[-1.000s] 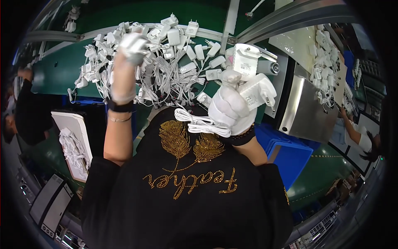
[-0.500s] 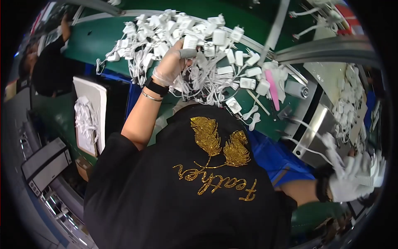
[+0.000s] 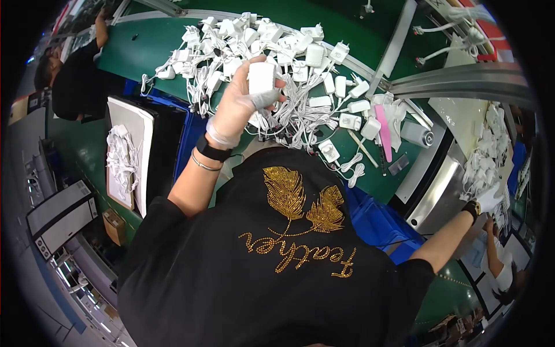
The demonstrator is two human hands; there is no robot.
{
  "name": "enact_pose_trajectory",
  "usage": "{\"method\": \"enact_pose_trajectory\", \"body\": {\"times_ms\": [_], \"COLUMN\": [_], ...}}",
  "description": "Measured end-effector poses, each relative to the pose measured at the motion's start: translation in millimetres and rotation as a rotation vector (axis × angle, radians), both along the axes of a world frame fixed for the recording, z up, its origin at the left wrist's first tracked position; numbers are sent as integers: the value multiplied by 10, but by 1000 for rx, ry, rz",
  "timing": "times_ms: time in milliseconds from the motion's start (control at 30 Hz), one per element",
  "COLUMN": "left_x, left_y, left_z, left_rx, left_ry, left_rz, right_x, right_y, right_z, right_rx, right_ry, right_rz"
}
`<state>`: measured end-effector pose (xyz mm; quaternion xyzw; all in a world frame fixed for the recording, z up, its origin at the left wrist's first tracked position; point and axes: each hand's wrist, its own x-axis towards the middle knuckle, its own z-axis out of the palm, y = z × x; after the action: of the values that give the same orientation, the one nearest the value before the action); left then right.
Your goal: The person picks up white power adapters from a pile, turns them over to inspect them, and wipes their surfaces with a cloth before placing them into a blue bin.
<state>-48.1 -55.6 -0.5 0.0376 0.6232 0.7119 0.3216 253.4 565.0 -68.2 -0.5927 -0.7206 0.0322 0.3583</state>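
Note:
My left hand (image 3: 231,113), in a thin see-through glove with grey covers on some fingers, is closed round a white power adapter (image 3: 262,78). It holds the adapter above a heap of white adapters with bundled white cords (image 3: 298,110) on the green bench. Far to the right, my right hand (image 3: 490,198) in a white glove reaches to a second pile of white adapters and cords (image 3: 483,165). Its fingers blend into the white pile, so I cannot see whether they grip anything.
A pink strip (image 3: 383,133), a grey cylinder (image 3: 417,134) and a thin stick (image 3: 363,148) lie right of the heap. A blue bin (image 3: 376,222) stands below the bench edge. Metal rails (image 3: 457,75) cross the right side. Other people (image 3: 75,81) are at both sides.
My right hand, which was lower right with a white adapter and cord, has moved up to the right-hand pile. My left hand has turned the held adapter and lowered slightly.

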Motion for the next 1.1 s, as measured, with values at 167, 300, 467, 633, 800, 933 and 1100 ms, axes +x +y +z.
{"method": "enact_pose_trajectory", "body": {"times_ms": [167,300,467,633,800,933,1100], "left_x": [87,121,153,170,106,89,164], "left_y": [84,101,104,108,44,72,165], "left_z": [-51,-42,30,125,75,26,62], "left_rx": [132,247,363,417,330,305,308], "left_ry": [-7,-52,-67,-79,-134,-74,44], "left_rz": [-16,-36,-80,-131,-70,-74,-58], "right_x": [-1242,-2524,-3512,-3610,-3164,-2498,-1937], "right_y": [-2586,-3726,-3710,-3530,-3783,-4176,-4276], "right_z": [485,298,-561,-1176,-652,406,793], "right_rx": [-100,-886,-707,-608,-1347,-1606,-1475], "right_ry": [263,247,-503,-216,932,1169,926], "right_rz": [686,897,727,719,849,1023,1070]}}
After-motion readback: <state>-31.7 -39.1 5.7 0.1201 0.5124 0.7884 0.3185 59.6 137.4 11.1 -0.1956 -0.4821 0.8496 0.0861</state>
